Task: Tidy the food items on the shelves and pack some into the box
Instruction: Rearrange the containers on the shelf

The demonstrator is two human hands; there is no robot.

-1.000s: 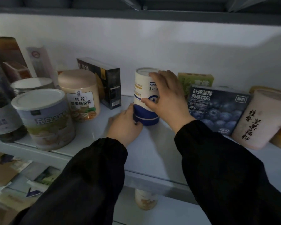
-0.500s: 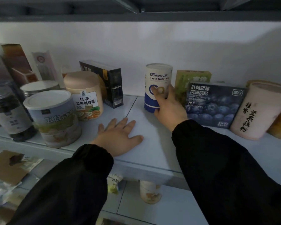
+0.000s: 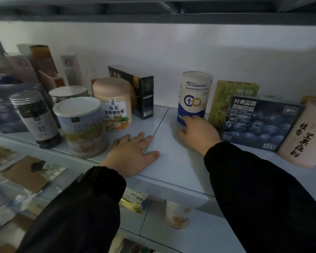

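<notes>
shelf (image 3: 181, 161) | on it: blue-white canister (image 3: 194, 95), lidded tin (image 3: 82, 125), peach jar (image 3: 113, 99), blueberry box (image 3: 259, 123)
</notes>
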